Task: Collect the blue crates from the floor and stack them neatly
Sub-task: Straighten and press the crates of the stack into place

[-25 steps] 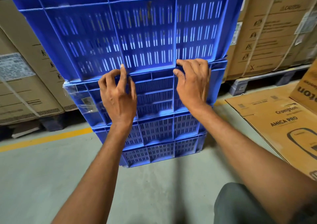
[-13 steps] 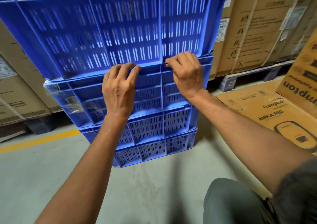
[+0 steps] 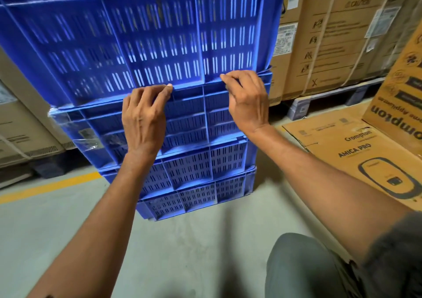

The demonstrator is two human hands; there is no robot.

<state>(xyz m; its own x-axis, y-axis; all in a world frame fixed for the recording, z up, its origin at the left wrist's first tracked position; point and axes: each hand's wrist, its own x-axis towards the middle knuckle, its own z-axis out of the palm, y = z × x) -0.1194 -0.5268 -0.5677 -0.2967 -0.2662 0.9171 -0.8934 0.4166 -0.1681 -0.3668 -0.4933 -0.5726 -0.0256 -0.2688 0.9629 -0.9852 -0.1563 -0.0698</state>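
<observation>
Both hands, left point(image 3: 143, 117) and right point(image 3: 247, 101), curl their fingertips onto the bottom edge of the top crate point(image 3: 141, 37), which sits on the blue stack point(image 3: 194, 160) on the floor point(image 3: 68, 218).

A warehouse or storeroom: tall strapped brown cardboard cartons point(image 3: 338, 35) with handling symbols stand on pallets, a painted yellow line point(image 3: 50, 187) crosses the grey concrete floor point(image 3: 182, 252), and slotted blue plastic crates point(image 3: 182, 160) are stacked.
</observation>
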